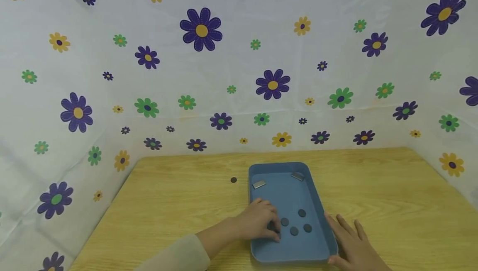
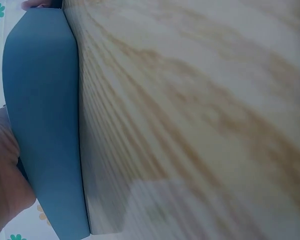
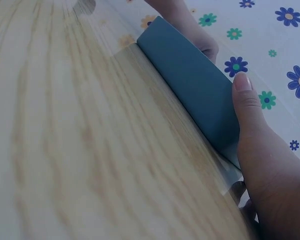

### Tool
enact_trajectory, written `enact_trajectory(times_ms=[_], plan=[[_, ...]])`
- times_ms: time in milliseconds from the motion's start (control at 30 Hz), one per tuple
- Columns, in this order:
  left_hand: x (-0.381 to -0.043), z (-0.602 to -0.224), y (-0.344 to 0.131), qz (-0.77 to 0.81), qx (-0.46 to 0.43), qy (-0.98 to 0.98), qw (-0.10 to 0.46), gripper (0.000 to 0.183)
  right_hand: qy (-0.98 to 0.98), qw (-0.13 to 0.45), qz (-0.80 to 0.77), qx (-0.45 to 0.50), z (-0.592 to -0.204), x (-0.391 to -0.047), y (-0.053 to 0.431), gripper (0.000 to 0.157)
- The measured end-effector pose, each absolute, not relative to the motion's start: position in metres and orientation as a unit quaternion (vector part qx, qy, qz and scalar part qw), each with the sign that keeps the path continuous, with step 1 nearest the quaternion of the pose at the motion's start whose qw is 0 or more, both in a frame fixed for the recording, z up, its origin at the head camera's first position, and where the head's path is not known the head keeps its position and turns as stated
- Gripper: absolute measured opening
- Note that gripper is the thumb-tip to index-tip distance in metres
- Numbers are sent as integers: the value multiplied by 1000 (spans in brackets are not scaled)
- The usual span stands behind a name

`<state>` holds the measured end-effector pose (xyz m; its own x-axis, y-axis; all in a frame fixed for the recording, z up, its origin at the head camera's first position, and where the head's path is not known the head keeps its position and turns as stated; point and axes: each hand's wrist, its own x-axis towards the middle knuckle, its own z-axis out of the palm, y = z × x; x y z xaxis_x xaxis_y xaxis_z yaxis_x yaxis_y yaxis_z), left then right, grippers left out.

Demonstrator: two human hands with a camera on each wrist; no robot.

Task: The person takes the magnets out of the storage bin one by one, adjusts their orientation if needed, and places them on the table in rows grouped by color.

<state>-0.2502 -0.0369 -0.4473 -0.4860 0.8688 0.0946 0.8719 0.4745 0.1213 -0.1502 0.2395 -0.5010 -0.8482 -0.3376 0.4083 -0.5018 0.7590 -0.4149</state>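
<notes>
A blue rectangular tray (image 1: pixel 295 255) rests on the table near the person. My left hand (image 1: pixel 259 221) reaches over its left wall, fingers bent down toward the tray floor and thumb close to the fingertips. A bit of something dark shows beside those fingertips; I cannot tell whether they pinch it. Several dark grey round discs (image 1: pixel 294 231) lie just right of this hand. My right hand (image 1: pixel 352 244) touches the tray's near right corner, fingers extended along the outer side. In the right wrist view its thumb (image 3: pixel 247 102) lies straight against the tray's wall (image 3: pixel 190 80).
Two small silvery rectangular blocks, one at the far left (image 1: pixel 259 184) and one at the far right (image 1: pixel 297 176), lie inside the tray. Another dark disc (image 1: pixel 233 180) lies on the wooden table (image 1: pixel 179 196), left of the tray. A flowered white cloth (image 1: pixel 239 63) hangs behind and around.
</notes>
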Motion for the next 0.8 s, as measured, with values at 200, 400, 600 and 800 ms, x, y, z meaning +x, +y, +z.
enact_trajectory(times_ms=[200,400,600,800], plan=[[-250,-448,-37,-53,-514,-856,32,26,-927,146,265,220,-502,-150,240,72],[-251,-445,-37,-25,-533,-843,67,26,-926,148,266,222,-500,-150,240,72],[-253,-438,-37,-42,-526,-845,88,23,-927,145,266,221,-500,-151,239,72],[-260,-434,-42,-80,-528,-834,141,20,-929,141,266,213,-501,-149,239,72]])
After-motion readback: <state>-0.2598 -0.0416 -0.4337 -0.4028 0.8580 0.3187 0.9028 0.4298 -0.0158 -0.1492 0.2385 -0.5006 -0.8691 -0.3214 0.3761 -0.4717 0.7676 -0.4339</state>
